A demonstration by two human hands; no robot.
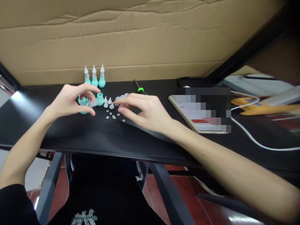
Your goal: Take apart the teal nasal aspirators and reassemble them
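My left hand (75,99) is curled around a blurred translucent plastic piece (92,103), held between thumb and fingers. Behind those fingers stand teal rubber bulbs (82,100), partly hidden. Another teal bulb (100,99), with an open top, is just right of the left fingertips. My right hand (142,109) hovers over the tabletop, thumb and index finger apart, with nothing visible between them. Its fingertips are close to several white cone-shaped nozzles (112,106). Small clear discs (114,117) lie scattered in front of these, and clear round pieces (117,99) sit partly behind the right hand.
Three bulb nasal aspirators (102,80) with white tips stand at the back, near a cardboard wall (131,40). A screwdriver with a green collar (140,90) lies behind my right hand. A tablet-like device (197,125) and a white cable (255,140) are on the right.
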